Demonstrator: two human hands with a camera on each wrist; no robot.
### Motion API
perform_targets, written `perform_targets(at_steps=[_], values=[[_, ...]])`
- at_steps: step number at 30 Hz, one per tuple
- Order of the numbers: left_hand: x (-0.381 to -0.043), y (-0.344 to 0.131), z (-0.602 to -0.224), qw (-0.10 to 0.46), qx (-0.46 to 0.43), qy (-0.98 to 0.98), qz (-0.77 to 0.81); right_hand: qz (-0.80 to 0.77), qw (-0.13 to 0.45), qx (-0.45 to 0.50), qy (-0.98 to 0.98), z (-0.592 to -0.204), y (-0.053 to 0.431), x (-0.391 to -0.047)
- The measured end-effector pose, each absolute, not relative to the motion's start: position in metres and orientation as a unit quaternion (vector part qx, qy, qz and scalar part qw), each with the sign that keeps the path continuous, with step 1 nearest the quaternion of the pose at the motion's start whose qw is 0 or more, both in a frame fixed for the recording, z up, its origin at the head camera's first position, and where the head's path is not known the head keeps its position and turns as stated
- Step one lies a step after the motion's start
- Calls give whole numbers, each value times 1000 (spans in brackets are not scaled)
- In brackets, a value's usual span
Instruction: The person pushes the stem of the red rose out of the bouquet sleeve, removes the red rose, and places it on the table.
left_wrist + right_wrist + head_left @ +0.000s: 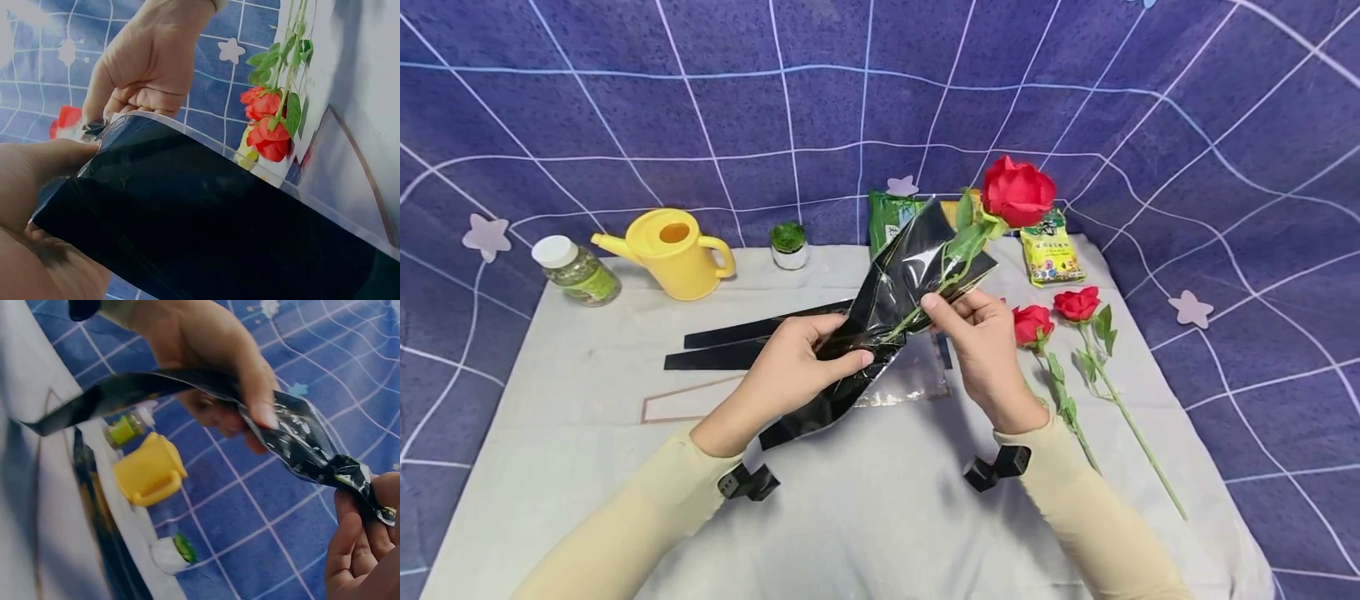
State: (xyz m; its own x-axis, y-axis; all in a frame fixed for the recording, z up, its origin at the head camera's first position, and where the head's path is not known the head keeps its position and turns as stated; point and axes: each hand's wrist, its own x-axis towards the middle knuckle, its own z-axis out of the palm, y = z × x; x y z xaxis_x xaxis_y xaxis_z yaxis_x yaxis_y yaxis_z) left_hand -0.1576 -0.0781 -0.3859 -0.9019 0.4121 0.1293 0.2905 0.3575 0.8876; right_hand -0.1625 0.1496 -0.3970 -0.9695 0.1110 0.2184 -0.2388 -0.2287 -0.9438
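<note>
A single red artificial rose (1017,192) sticks out of the top of a black plastic flower sleeve (891,292), both held tilted above the table. My left hand (793,362) grips the lower part of the sleeve, thumb on top. Higher up, my right hand (985,350) pinches the sleeve with its thumb against the green stem (904,323). In the left wrist view the sleeve's tail (206,206) spreads wide and flat. From the right wrist, the sleeve looks gathered and crumpled (347,472) between the two hands. The stem's lower end is hidden.
Flat black sleeves (715,358) and a clear sleeve (910,375) lie beneath the hands. Loose roses (1078,304) lie at right. Along the back stand a jar (580,271), yellow watering can (673,254), small potted plant (788,246), green packet (886,221) and yellow packet (1051,250).
</note>
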Motion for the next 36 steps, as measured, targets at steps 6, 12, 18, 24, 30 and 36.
perform_targets(at_steps=[6,12,18,24,30,36], values=[[-157,-77,-390,53,225,815,532,745,88,51,-659,-405,142,-154],[-162,-77,-386,69,222,846,479,729,89,50,-677,-408,141,-150],[-164,-76,-385,89,221,847,474,751,105,54,-649,-403,149,-156],[-164,-72,-380,77,230,838,488,810,104,72,-573,-390,158,-163],[-160,-71,-376,85,227,823,513,811,87,77,-574,-387,159,-164],[-160,-72,-377,70,224,829,507,799,68,80,-591,-387,162,-164]])
